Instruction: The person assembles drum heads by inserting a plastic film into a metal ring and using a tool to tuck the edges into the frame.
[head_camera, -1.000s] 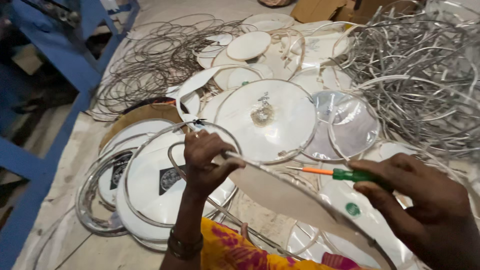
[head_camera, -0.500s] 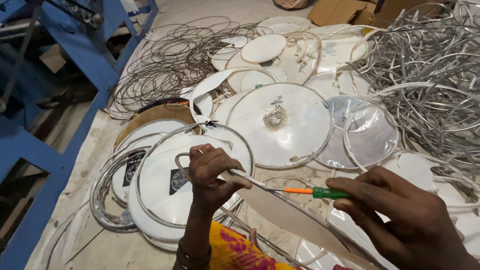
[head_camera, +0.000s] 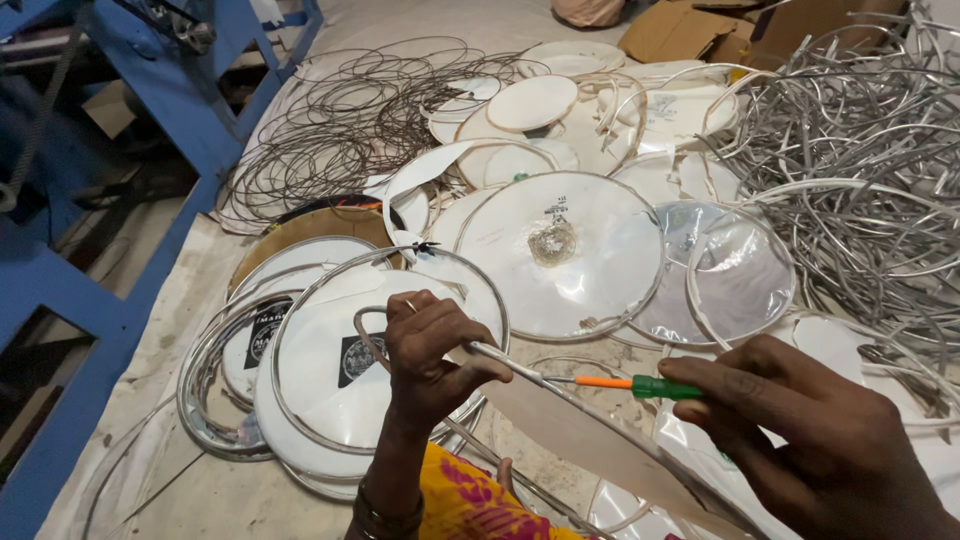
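left hand (head_camera: 432, 352) keeps its grip closed around the metal rim of a drumhead (head_camera: 580, 425), held edge-on and tilted over the surface. right hand (head_camera: 820, 440) has its grip clamped on a screwdriver (head_camera: 640, 385) with a green handle and orange shaft, the tip meeting the rim just beside the left fingers. below lies a pale cloth-covered surface (head_camera: 190, 490), littered with white drumheads (head_camera: 560, 250), a heap of thin dark wire hoops (head_camera: 340, 130) far back, and tangled silver metal rings (head_camera: 860, 170) at right. a blue metal frame (head_camera: 120, 110) stands at left, cardboard (head_camera: 690, 30) beyond.
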